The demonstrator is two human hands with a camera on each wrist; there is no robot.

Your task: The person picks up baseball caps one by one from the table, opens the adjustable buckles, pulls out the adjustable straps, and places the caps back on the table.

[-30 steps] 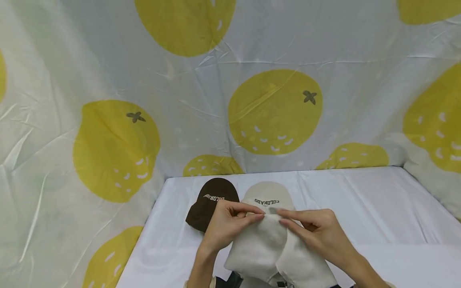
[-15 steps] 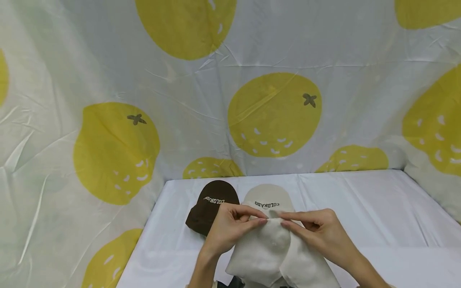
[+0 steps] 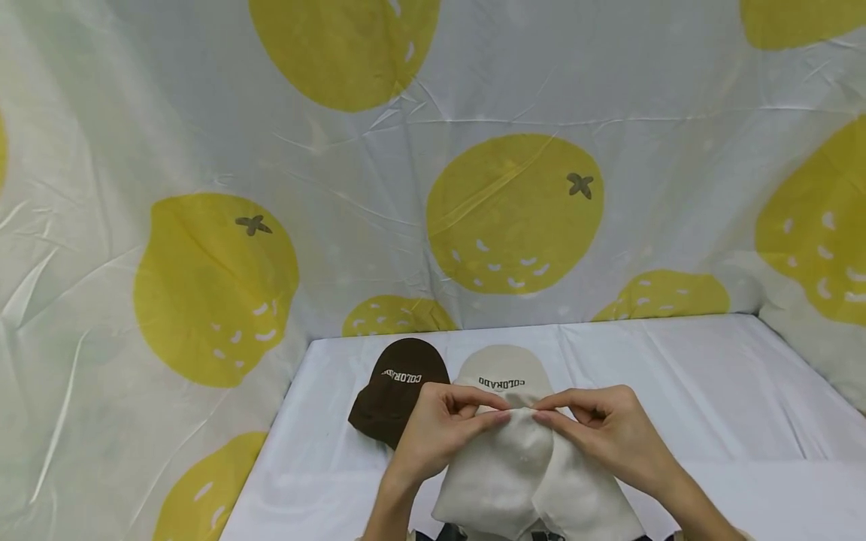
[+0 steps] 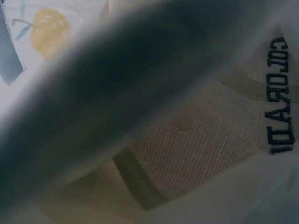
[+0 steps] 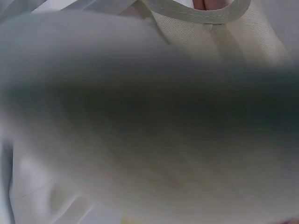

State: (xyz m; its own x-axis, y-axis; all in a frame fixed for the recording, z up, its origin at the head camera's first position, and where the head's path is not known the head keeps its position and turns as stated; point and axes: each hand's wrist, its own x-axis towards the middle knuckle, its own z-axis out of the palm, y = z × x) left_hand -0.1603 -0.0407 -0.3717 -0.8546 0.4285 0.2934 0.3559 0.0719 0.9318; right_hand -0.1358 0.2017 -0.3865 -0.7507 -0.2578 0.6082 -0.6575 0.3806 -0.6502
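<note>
Between both hands hangs a cream cap (image 3: 514,466), its soft crown drawn up toward the fingertips. Thumb and index finger of the left hand (image 3: 440,428) pinch its upper edge. Close beside that grip, the right hand (image 3: 612,432) pinches the same edge with thumb and index finger. Just behind are cream cloth and dark COLORADO lettering (image 3: 502,382); whether these belong to the held cap, I cannot tell. Mesh cloth (image 4: 210,135) shows in the left wrist view. A bound, curved opening edge (image 5: 205,18) shows in the right wrist view. Dark blurs cover much of both wrist views.
A brown cap (image 3: 392,406) with white lettering lies left of the cream cloth, behind the left hand. White cloth covers the table (image 3: 676,391). Behind and along the sides hangs a white curtain (image 3: 365,188) printed with yellow lemons.
Both hands have shifted slightly to the right with the held cap, and their fingertips are a little closer together. The brown cap stays where it was.
</note>
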